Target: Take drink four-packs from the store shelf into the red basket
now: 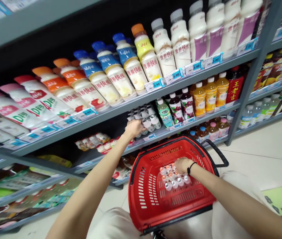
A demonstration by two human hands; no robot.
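My left hand (134, 128) reaches up to the middle shelf and is closed around a pack of small silver-capped bottles (147, 120). My right hand (182, 165), with a black band at the wrist, rests inside the red shopping basket (143, 196) on my lap. Its fingers are curled on another pack of small bottles (174, 176) lying on the basket floor.
Grey shelves (136, 99) hold rows of large milk-drink bottles (121, 73) with price tags, and orange juice bottles (209, 93) to the right. A grey upright post (249, 83) divides the shelving. Pale floor tiles (262, 149) lie at right.
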